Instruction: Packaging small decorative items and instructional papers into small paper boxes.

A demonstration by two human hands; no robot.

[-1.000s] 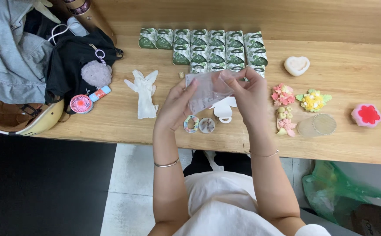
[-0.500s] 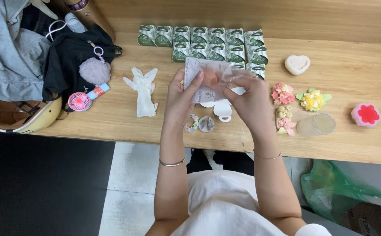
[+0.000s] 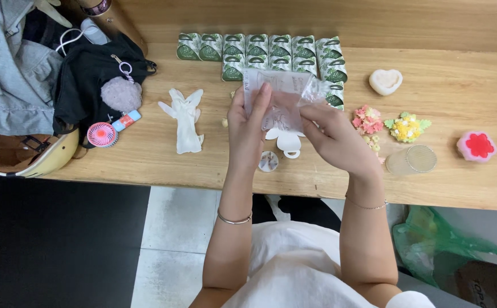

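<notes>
Both hands grip clear plastic bag (image 3: 280, 97) above table (image 3: 145, 165): left hand (image 3: 247, 122) closed on its side, right hand (image 3: 335, 134) pinching edge. Step: prob. opening it; needs steady pull.

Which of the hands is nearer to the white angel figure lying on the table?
Left. The left hand holds the clear plastic bag just right of the white angel figure; the right hand grips the bag's other side, farther right.

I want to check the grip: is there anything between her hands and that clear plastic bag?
Nothing visible. The left hand and right hand both grip the clear plastic bag directly, holding it up above the wooden table.
</notes>
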